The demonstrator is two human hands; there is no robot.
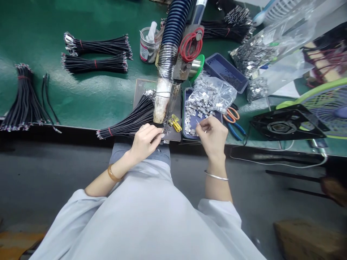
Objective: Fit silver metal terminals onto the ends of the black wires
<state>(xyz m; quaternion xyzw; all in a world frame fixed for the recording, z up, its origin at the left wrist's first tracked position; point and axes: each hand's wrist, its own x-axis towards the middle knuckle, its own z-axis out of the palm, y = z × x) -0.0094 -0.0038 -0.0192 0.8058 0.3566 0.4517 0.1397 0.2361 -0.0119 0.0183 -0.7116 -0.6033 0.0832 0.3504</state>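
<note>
My left hand is closed in a pinch on a black cable at the front edge of a small board. Right behind it a bundle of black cables, tied with a red band, lies across the board. My right hand is over the front of a blue tray of small metal terminals. Its thumb and forefinger are pinched together, and a thin pale tip shows there, too small to name. A small yellow clip-like piece sits between the hands.
A ribbed blue hose with a stained white nozzle hangs down over the board, beside a solder reel. More cable bundles lie at left. Orange-handled scissors, blue-handled pliers and a black fan lie at right.
</note>
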